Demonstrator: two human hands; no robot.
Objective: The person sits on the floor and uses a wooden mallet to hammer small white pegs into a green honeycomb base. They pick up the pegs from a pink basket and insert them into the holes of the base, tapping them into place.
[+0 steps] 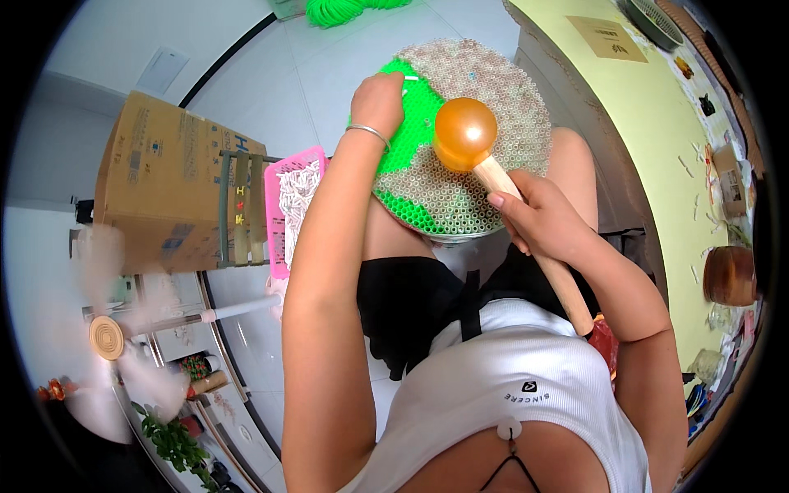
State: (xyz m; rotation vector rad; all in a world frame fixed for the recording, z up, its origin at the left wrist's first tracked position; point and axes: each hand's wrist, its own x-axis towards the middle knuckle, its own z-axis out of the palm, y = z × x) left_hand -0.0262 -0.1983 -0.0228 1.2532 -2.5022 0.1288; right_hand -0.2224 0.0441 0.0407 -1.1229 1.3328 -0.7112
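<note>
Closest to my camera is the wearer's white top (526, 361), with a pale pendant (509, 428) on a black cord at the neck and black shorts (403, 304) past it. On my right, the right hand (534, 215) is wrapped around the wooden handle (563, 287) of a mallet (496, 174). Its glossy orange ball head (465, 134) shows in front of the round board (407, 135); I can't tell whether they touch.

That board sits over the knees, slightly left of the mallet. Bright green mesh shows along its left side and at its lower edge, while small pale tubes (493, 66) stand packed over the rest. The left hand (378, 100), a silver bracelet (368, 131) at its wrist, is at the board's upper left edge. A loose white tube (411, 78) lies right by its fingertips; I can't tell if they grip it. The two hands are well apart.

To the left of the left forearm I see a pink basket (273, 218) full of white tubes (297, 197), next to a folding stool (238, 209). Beyond stands a big cardboard box (164, 177), with a pale fan (107, 337) lower left. Along my right runs a yellow surface (670, 193) carrying a brown jar (729, 276) and scattered bits. Farthest off, a green cord bundle (349, 10) lies on the tiled floor (325, 62).
</note>
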